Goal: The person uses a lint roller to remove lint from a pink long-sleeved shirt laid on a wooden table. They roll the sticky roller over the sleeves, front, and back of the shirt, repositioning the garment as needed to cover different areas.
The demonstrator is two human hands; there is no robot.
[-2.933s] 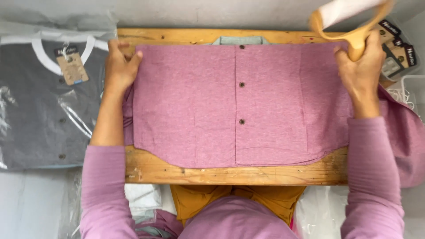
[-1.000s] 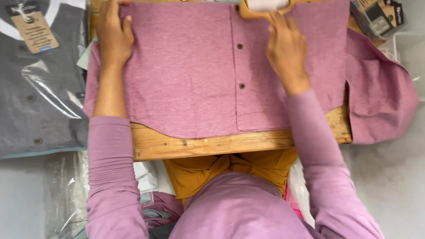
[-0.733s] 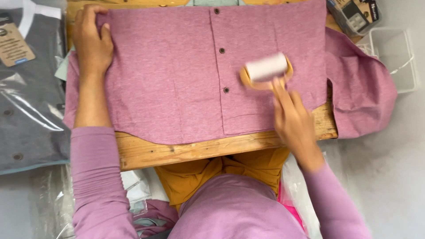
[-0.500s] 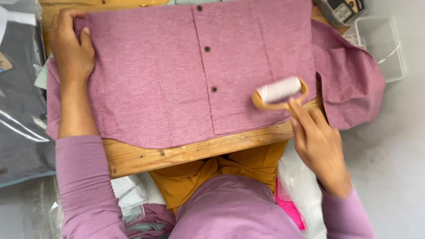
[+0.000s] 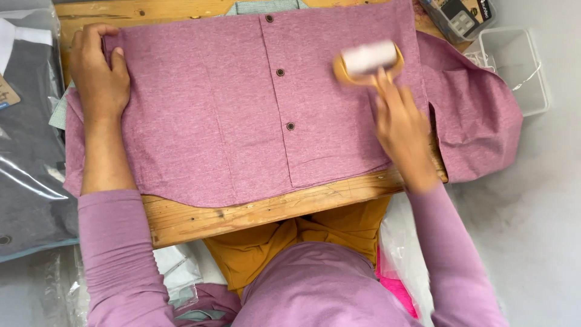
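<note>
A pink buttoned shirt (image 5: 230, 115) lies spread flat on a wooden board (image 5: 254, 209). My left hand (image 5: 100, 75) presses down on the shirt's upper left corner, fingers curled over its edge. My right hand (image 5: 402, 130) grips the orange handle of a lint roller (image 5: 368, 59), whose white roll rests on the shirt's right half, near the top. The roller and right hand are blurred by motion. One sleeve (image 5: 475, 127) hangs off the board to the right.
A grey shirt in a clear plastic bag (image 5: 27, 151) lies at the left. A clear plastic box (image 5: 514, 69) and a dark packet (image 5: 460, 15) sit at the upper right. Plastic bags and pink cloth (image 5: 396, 284) lie near my lap.
My right hand has rolled the lint roller down the shirt's right half, then back up toward the top. My left hand has stayed pressed on the upper left corner.
</note>
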